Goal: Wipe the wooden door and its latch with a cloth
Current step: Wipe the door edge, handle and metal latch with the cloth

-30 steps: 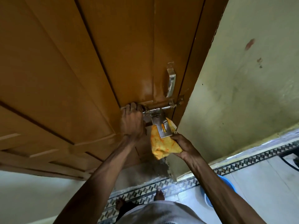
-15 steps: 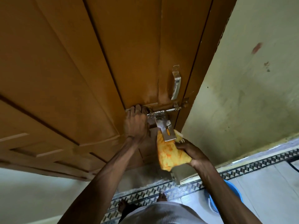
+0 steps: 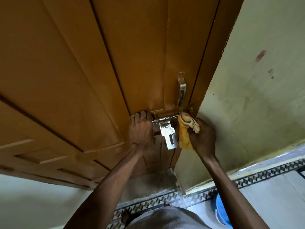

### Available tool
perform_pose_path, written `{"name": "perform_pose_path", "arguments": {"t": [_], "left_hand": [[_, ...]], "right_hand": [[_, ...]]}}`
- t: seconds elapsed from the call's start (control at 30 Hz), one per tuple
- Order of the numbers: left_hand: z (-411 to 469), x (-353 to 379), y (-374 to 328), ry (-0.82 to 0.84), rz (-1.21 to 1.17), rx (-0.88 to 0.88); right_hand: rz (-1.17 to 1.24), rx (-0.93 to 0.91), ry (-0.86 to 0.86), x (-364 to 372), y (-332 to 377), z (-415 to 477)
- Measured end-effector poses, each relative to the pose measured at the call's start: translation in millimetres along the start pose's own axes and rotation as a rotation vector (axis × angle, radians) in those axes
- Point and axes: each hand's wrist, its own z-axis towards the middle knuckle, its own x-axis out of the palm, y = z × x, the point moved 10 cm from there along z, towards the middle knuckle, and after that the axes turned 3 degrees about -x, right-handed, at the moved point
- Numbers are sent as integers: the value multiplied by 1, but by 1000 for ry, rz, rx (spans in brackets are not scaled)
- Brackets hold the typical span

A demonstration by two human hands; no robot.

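Wooden door [image 3: 82, 71]: brown, panelled, fills the upper left and centre of the view, seen from close and above; its right edge meets the frame beside the wall.

Wall [image 3: 264, 96]: pale green, stained, right of the door frame.

Floor [image 3: 272, 187]: light tiles with a black-and-white patterned border along the foot of the wall.

Bucket [image 3: 220, 212]: blue, on the floor at lower right, partly hidden by the right forearm.

Left hand [image 3: 141, 129]: fingers curled shut around the left end of the latch, knuckles against the door.

Right hand [image 3: 202, 138]: closed around the cloth, pressing its bunched top to the right end of the latch bolt near the frame.

Cloth [image 3: 185, 133]: yellow-orange, crumpled, its lower part hanging just right of the latch's hasp plate.

Handle [image 3: 181, 90]: metal pull, upright on the door just above the latch.

Latch [image 3: 166, 128]: shiny metal sliding bolt, horizontal between the two hands, with a slotted hasp plate hanging down.
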Motion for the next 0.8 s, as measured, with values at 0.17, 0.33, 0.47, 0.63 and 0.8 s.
{"name": "perform_pose_path", "arguments": {"t": [0.17,0.33,0.47,0.63,0.8], "left_hand": [[-1,-13,-3,-162,40,27],[-3,-17,-1,-191,10,13],[-3,-21,0,-281,-3,13],[-1,-17,-2,-266,-23,19],[-2,-16,2,-228,-54,-4]], "right_hand": [[-306,-272,5,32,30,15],[-461,-314,50,83,33,8],[-434,-462,48,96,63,-7],[-617,-642,181,100,52,0],[-674,-369,223,83,22,18]]}}
